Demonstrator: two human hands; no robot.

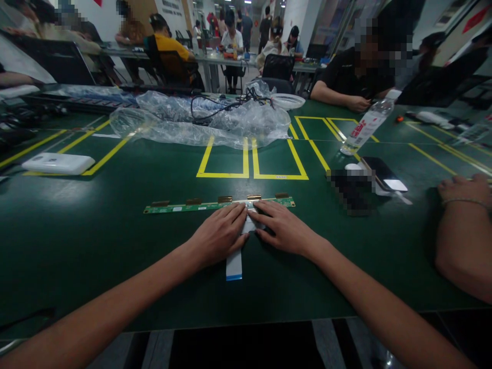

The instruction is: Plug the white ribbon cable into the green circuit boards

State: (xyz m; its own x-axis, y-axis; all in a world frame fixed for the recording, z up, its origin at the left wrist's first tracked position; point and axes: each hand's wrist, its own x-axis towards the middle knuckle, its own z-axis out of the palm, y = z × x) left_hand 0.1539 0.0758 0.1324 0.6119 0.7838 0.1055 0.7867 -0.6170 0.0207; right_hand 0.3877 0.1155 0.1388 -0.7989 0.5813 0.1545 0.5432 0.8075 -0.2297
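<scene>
A long, narrow green circuit board lies crosswise on the table, with several copper-coloured tabs along its far edge. From its middle a white flat ribbon cable runs towards me, ending in a blue tip. My left hand grips the cable from the left, fingers together at the board's near edge and thumb lower down. My right hand holds it from the other side, fingertips at the board and thumb below. The fingers partly cover the place where cable and board meet.
Beyond the board, yellow tape marks the green table. Clear plastic wrap with black cables lies farther back. A white device rests left; a bottle and a phone are right. Another person's arm leans at the right edge.
</scene>
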